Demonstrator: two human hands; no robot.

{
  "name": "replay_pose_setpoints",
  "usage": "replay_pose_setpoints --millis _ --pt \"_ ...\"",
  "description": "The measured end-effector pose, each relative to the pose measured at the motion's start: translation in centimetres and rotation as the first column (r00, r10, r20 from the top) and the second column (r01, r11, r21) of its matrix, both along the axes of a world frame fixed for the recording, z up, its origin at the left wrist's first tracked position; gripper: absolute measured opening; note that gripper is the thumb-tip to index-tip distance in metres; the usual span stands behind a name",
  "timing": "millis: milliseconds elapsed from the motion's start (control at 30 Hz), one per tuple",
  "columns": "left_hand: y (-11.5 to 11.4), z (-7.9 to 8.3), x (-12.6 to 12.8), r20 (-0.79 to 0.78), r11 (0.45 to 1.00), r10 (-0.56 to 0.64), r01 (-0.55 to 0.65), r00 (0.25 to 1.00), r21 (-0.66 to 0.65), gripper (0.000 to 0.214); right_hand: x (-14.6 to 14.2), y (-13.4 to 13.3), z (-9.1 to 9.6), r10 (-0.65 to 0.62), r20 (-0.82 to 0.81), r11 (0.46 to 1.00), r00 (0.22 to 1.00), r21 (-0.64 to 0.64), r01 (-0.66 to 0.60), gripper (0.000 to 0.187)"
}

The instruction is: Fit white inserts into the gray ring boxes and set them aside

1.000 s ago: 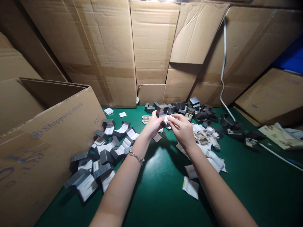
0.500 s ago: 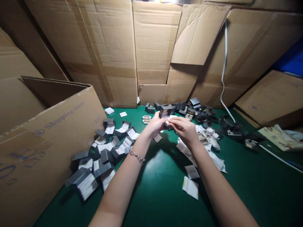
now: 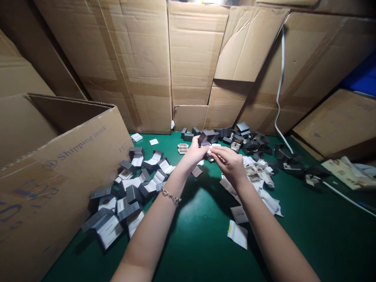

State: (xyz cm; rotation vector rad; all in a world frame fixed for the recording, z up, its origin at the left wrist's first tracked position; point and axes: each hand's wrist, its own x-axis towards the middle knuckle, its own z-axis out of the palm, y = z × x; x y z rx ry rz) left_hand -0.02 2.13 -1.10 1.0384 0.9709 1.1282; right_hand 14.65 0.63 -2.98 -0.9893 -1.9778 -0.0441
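Note:
Above the far middle of the table, my left hand [image 3: 192,154] is closed round a small dark jewelry box [image 3: 208,135]. Its lid stands up and open. My right hand [image 3: 232,163] meets it from the right, thumb and fingers pinched at the box's front on a small white piece [image 3: 210,149], partly hidden by the fingers. Whether that piece is paper or padding I cannot tell. Just below the hands lies a small flat card [image 3: 196,171]. A pile of crumpled white paper pieces [image 3: 264,176] lies beside my right wrist.
Several open dark boxes with white linings [image 3: 154,182] are spread at left, by a large open carton [image 3: 73,172]. More dark boxes [image 3: 255,143] lie at the back right. Two white slips [image 3: 238,235] rest near my right forearm. A white cable [image 3: 279,90] hangs down cardboard at right.
Both hands stay together at the box, with only a slight shift of the fingers. The box lid tilts a little differently. The whole view has shifted slightly.

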Motion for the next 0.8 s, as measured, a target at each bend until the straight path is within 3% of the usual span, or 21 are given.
replay_pose_setpoints --millis 167,367,467,667,800 --pt "0.5 -0.7 0.2 0.011 0.999 0.046 -0.046 0.999 0.010 0.065 -0.2 0.1 -0.2 -0.054 -0.065 0.998 0.996 0.016 0.055 0.021" --pt "0.3 0.2 -0.5 0.041 0.997 0.037 -0.035 0.998 -0.065 0.072 -0.1 0.4 -0.3 -0.006 -0.020 0.999 1.000 -0.036 0.005 0.025" --pt "0.2 0.8 -1.1 0.066 0.997 0.006 -0.001 0.998 -0.079 0.068 0.1 0.4 -0.1 0.013 -0.022 0.995 1.000 -0.101 -0.015 0.029" --pt "0.0 1.2 -1.9 0.045 0.989 -0.091 0.095 0.995 -0.112 0.060 0.7 0.4 0.7 0.013 -0.027 0.983 1.000 -0.184 -0.017 0.018" --pt "-0.1 1.3 -1.9 -0.013 0.987 -0.129 0.127 0.992 -0.095 0.049 0.8 0.2 1.0 0.042 -0.001 0.984 0.999 -0.171 -0.042 0.018"
